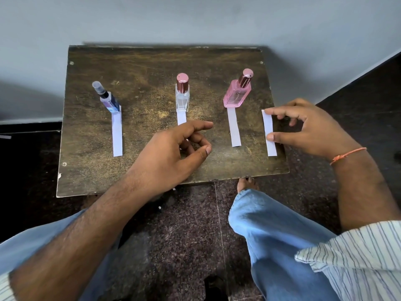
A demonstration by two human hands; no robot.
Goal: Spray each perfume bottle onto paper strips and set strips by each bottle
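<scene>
Three perfume bottles stand in a row on the dark wooden table (pixel 138 61): a blue bottle (pixel 109 101) at left, a clear bottle (pixel 182 98) with a rose cap in the middle, a pink bottle (pixel 237 94) at right. A white paper strip lies in front of each: left strip (pixel 117 135), middle strip (pixel 181 118) partly hidden by my left hand, right strip (pixel 233 127). My left hand (pixel 173 155) hovers over the table's middle, fingers loosely curled, holding nothing. My right hand (pixel 308 129) pinches a fourth strip (pixel 269 131) near the table's right edge with thumb and fingertips.
The table stands against a grey wall. Dark speckled floor surrounds it. My knees in blue jeans and a bare foot (pixel 246 184) sit just below the table's front edge.
</scene>
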